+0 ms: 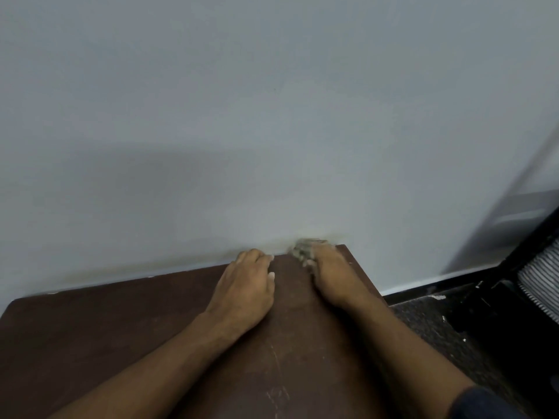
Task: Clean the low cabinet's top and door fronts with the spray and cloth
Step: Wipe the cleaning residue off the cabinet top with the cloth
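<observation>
The dark brown cabinet top [121,343] fills the lower part of the head view, with pale scratches near its front. My right hand [329,273] lies at the top's far right corner by the wall, its fingers curled round a small greyish cloth [301,251] that is blurred. My left hand [245,291] rests flat on the top just left of it, fingers straight and reaching the back edge. No spray bottle is in view, and the door fronts are hidden below the frame.
A pale grey wall [272,116] stands right behind the cabinet. To the right, dark speckled carpet [429,325] runs along a black skirting, and a black object with a striped grey panel [538,285] stands at the far right.
</observation>
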